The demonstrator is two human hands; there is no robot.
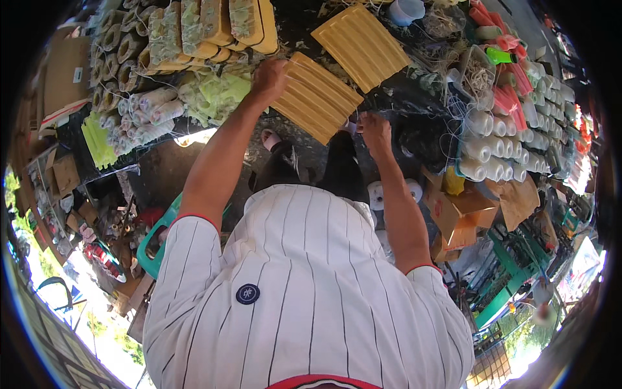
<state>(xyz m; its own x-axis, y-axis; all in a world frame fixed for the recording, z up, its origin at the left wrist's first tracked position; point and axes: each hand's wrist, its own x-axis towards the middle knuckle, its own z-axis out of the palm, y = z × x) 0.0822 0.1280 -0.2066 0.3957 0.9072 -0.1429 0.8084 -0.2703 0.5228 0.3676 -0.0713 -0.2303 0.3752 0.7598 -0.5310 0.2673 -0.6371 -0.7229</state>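
in the head view, the left hand (270, 78) grasps a yellow ridged panel (317, 97) by its left end, above the near edge of the dark tabletop (418, 91). the right hand (376, 135) sits curled just beside the panel's right side; i can't tell whether it pinches anything. the panel looks light and fairly stiff, perhaps easily cracked along its ridges, so i'd support opposite edges.

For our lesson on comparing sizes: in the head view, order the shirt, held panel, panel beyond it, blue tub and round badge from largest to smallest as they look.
1. Shirt
2. Held panel and panel beyond it: too alike to rank
3. Blue tub
4. Round badge
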